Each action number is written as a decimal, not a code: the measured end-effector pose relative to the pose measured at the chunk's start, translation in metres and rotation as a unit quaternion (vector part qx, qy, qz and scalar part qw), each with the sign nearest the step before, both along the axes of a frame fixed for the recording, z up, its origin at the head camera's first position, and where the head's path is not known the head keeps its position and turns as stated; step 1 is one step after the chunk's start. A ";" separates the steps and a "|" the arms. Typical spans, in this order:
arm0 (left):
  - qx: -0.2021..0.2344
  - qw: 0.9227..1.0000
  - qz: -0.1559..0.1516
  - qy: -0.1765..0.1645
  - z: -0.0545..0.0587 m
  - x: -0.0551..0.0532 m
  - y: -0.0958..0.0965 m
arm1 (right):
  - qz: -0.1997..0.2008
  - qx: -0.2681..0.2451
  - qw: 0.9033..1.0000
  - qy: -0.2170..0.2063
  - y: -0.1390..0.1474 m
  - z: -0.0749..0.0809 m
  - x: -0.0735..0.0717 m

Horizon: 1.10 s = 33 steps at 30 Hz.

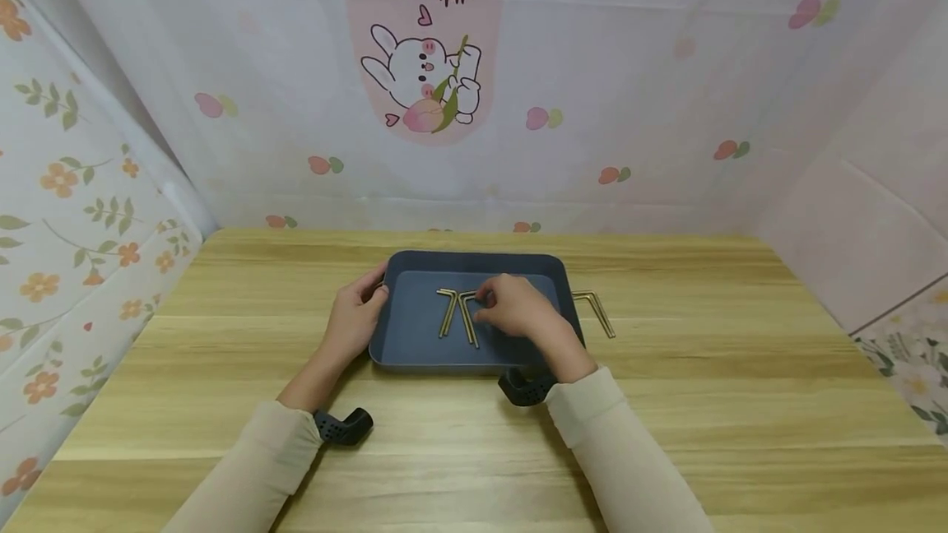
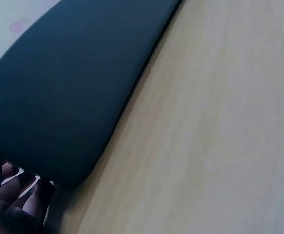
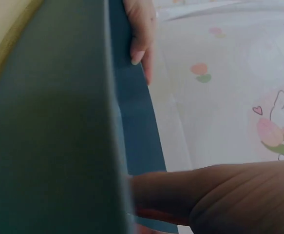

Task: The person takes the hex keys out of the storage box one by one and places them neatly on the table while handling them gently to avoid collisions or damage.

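Note:
A dark blue-grey tray point(image 1: 415, 344) lies on the wooden table, also filling much of the left wrist view. My left hand point(image 1: 353, 315) grips its left side, thumb at the rim and fingers along the outer wall. Inside lie brass-coloured L-shaped hex keys: a left pair point(image 1: 448, 315) and another pair point(image 1: 469, 323) beside it, short arms at the far end. My right hand point(image 1: 514, 305) is over the tray, bent fingertips right at the short arms of the second pair, a gap showing between thumb and forefinger. In the right wrist view the tray wall hides those fingertips.
More brass hex keys point(image 1: 596, 311) lie on the table just right of the tray, partly behind its wall. The wooden table point(image 1: 704, 352) extends to both sides. A printed curtain point(image 1: 629, 89) hangs behind it, and a floral cloth point(image 1: 81, 229) at the left.

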<state>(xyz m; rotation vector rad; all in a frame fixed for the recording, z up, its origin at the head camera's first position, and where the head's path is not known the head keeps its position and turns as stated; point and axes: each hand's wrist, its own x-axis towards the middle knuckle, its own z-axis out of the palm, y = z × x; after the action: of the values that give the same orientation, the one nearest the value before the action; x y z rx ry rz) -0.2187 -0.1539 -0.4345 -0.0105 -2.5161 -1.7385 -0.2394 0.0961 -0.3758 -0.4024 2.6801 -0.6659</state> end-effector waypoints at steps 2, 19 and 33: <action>-0.001 1.000 -0.001 0.002 0.000 0.000 0.000 | -0.007 0.008 1.000 0.010 -0.003 0.000 0.000; 0.004 1.000 -0.003 0.005 0.001 0.000 -0.001 | -0.028 0.030 0.998 0.043 -0.012 -0.002 0.004; 0.005 1.000 -0.007 0.003 0.001 0.001 0.000 | -0.023 0.024 0.998 0.048 -0.010 -0.003 0.003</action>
<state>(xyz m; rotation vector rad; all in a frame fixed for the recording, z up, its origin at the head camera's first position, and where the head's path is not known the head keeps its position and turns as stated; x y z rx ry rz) -0.2177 -0.1543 -0.4334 -0.0329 -2.5079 -1.7533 -0.2361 0.0864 -0.3783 -0.3709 2.7975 -0.6088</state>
